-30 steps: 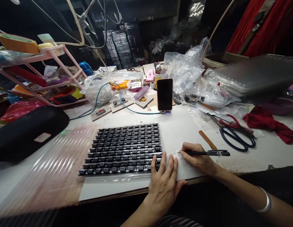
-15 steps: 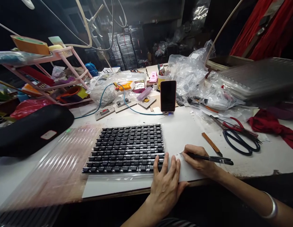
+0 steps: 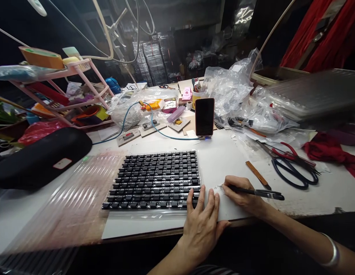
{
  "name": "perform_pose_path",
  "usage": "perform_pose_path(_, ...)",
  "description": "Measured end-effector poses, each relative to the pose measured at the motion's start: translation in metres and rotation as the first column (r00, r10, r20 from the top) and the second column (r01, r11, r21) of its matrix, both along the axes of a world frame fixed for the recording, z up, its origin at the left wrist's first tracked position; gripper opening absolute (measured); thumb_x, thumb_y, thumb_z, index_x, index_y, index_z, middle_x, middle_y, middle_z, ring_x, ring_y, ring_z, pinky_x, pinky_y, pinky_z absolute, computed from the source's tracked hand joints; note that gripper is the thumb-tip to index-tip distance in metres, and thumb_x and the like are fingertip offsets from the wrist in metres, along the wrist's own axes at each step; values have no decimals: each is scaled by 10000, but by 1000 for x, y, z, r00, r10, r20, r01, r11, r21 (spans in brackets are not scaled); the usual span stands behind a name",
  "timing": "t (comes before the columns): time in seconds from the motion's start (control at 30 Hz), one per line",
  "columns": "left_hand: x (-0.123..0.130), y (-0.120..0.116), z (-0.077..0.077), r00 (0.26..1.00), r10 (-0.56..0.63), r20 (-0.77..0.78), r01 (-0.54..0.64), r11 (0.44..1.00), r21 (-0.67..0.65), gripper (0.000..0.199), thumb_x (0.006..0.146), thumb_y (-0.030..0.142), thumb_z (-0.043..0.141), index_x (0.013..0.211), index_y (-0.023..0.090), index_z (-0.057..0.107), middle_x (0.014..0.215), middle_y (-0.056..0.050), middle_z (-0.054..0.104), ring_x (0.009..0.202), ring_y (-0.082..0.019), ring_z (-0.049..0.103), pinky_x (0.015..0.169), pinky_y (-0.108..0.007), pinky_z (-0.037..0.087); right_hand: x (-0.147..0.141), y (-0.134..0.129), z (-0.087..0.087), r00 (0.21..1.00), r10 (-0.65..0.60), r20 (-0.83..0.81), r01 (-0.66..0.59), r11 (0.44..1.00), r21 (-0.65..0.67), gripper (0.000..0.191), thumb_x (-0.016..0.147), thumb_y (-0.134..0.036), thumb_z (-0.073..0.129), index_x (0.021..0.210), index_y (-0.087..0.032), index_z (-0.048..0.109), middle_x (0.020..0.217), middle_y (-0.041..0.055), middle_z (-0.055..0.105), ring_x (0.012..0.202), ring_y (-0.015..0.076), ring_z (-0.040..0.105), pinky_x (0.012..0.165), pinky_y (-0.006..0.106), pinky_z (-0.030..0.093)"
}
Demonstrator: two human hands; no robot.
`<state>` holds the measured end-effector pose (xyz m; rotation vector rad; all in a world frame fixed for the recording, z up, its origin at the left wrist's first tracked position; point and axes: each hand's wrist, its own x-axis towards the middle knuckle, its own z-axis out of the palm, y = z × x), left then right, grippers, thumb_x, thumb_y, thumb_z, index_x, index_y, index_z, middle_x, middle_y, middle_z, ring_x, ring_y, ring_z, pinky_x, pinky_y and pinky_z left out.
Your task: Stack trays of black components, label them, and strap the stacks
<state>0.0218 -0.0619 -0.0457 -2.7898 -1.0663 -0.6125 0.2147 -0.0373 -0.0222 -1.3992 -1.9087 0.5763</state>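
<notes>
My right hand (image 3: 242,195) is closed around a black pen (image 3: 262,193), its tip down on the white board (image 3: 214,164) where small dark marks show. Beside it, my left hand (image 3: 200,223) lies with fingers spread across the board's front edge. Its fingertips reach the lower right corner of a clear plastic tray (image 3: 149,214). Rows of small black circuit boards (image 3: 154,179) with dark chips and pins fill that tray.
Left of the tray lies a ribbed clear plastic sheet (image 3: 65,202), near a black case (image 3: 45,158). A phone (image 3: 204,117) stands behind. To the right are a wooden-handled blade (image 3: 257,175), scissors (image 3: 293,173) and red-handled pliers (image 3: 284,151). Plastic bags (image 3: 226,91) crowd the back.
The pen hand has shifted slightly right along the board, and a few more small marks show left of the pen tip. My left hand stays by the tray corner. The view has moved slightly.
</notes>
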Motion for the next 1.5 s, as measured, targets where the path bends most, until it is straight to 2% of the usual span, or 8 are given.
perform_pose_path(0.37,-1,-1,1,1000,-3,-8,3,1000,-11,583,903,486,412,1369,137,409,1401,-76,465,1366,-329,258,1110,-547,114,0,1,3,999,-24,-34,22,999,-44,251,810,-203,463,575,-200,375,521,-42,395,490,86,342,487,245,299)
perform_pose_path(0.53,0,-1,3,1000,0,-13,0,1000,-12,597,906,517,389,1366,138,414,1396,-82,470,1365,-330,262,1109,-548,111,0,1,2,997,4,-72,-9,997,-77,244,827,-222,468,591,-196,411,540,-32,443,509,91,377,508,246,325)
perform_pose_path(0.83,1,-1,2,1000,0,4,0,1000,1,601,888,522,429,1354,141,429,1376,-92,491,1351,-325,296,1095,-545,167,-1,1,5,997,-54,-60,53,998,-12,270,813,-221,477,568,-204,364,519,-43,375,480,87,345,480,253,302)
perform_pose_path(1.03,1,-2,3,1000,25,15,-24,999,-29,596,883,540,421,1338,155,449,1399,-123,456,1359,-309,290,1096,-533,171,0,-2,14,923,-208,-322,179,977,-118,155,840,-323,563,747,-200,546,628,-8,563,585,130,538,546,247,432)
perform_pose_path(1.2,0,-2,5,1000,12,-18,-12,1000,-15,606,897,541,382,1348,139,436,1404,-125,450,1362,-317,280,1098,-538,152,-8,-7,16,933,-133,-334,109,990,-90,110,820,-292,602,880,-202,586,812,33,623,768,166,605,673,267,499)
perform_pose_path(1.3,-1,-3,5,999,6,-35,-6,1000,-12,615,902,537,372,1361,132,417,1414,-120,438,1367,-325,263,1100,-545,138,-10,-10,13,948,-90,-305,57,992,-114,92,835,-292,573,845,-201,564,732,15,606,685,152,596,614,259,490)
perform_pose_path(1.4,-2,-3,4,999,7,-52,-8,1000,-15,625,899,533,381,1374,126,398,1424,-121,424,1376,-332,239,1103,-547,125,-9,-9,11,965,-83,-250,43,986,-160,144,838,-305,553,740,-200,538,604,-12,560,537,125,526,505,248,434)
perform_pose_path(1.5,-3,-3,4,998,4,-66,-5,1000,-26,618,906,528,369,1375,128,395,1435,-121,409,1382,-330,224,1106,-541,111,-8,-7,9,981,-68,-181,35,982,-183,194,830,-301,537,666,-197,525,551,-23,523,488,109,456,465,243,380)
